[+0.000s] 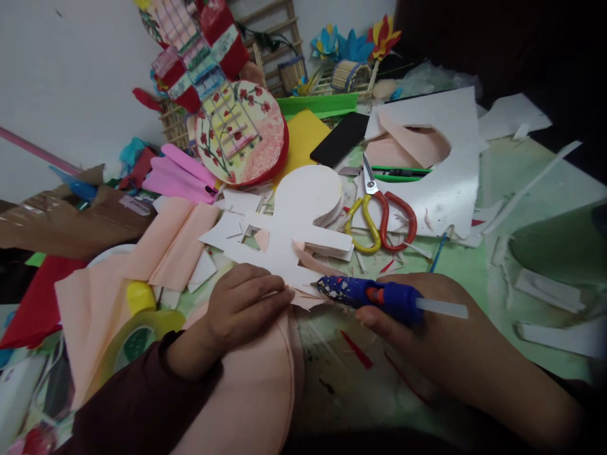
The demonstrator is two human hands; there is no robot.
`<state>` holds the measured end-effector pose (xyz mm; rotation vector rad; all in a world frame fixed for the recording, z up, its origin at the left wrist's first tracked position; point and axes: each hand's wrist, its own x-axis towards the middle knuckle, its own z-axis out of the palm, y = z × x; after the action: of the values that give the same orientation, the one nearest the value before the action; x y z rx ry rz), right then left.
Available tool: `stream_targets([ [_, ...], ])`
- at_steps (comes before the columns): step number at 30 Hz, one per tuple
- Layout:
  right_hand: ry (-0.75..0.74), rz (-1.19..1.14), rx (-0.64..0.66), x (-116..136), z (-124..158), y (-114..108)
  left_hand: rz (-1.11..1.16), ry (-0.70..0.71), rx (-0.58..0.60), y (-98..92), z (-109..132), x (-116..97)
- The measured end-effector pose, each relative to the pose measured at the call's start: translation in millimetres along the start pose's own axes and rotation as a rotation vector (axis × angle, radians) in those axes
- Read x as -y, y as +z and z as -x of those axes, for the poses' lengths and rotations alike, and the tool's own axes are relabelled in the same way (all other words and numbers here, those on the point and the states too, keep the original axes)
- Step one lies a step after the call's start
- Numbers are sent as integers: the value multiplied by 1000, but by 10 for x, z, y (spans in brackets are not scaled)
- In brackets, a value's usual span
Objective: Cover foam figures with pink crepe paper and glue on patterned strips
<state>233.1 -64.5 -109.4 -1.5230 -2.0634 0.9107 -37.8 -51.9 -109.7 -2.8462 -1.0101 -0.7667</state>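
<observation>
My right hand (pixel 417 341) grips a blue hot glue gun (pixel 370 294), a translucent glue stick (pixel 443 308) poking from its back. The nozzle points left, at the lower edge of a white cardboard cutout (pixel 303 196) with a rounded top. On that same edge, my left hand (pixel 246 300) is closed, its fingers together and close to the nozzle; the thumb is mostly hidden. Below it lies a large rounded piece covered in peach crepe paper (pixel 246 392). A narrow peach strip (pixel 313 258) sits along the cutout near the nozzle.
Scissors with yellow and red handles (pixel 379 215) lie beyond the glue gun. A black phone (pixel 339 139), a green box cutter (pixel 398 172) and a cut white board (pixel 455 158) lie farther back. A painted guitar-like model (pixel 241 133) stands behind. Tape roll (pixel 137 341) at left.
</observation>
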Motion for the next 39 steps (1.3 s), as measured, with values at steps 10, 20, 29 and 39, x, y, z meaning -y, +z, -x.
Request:
stream_targets([
  [10, -185, -49, -238, -16, 13, -73, 127, -148, -44, 178, -166, 68],
  [20, -204, -153, -268, -58, 47, -56, 183, -324, 161, 200, -285, 79],
  [29, -230, -154, -275, -55, 56, -58, 220, -361, 225, 194, -372, 125],
  [39, -178, -203, -223, -68, 74, -62, 164, -282, 102, 221, -329, 37],
])
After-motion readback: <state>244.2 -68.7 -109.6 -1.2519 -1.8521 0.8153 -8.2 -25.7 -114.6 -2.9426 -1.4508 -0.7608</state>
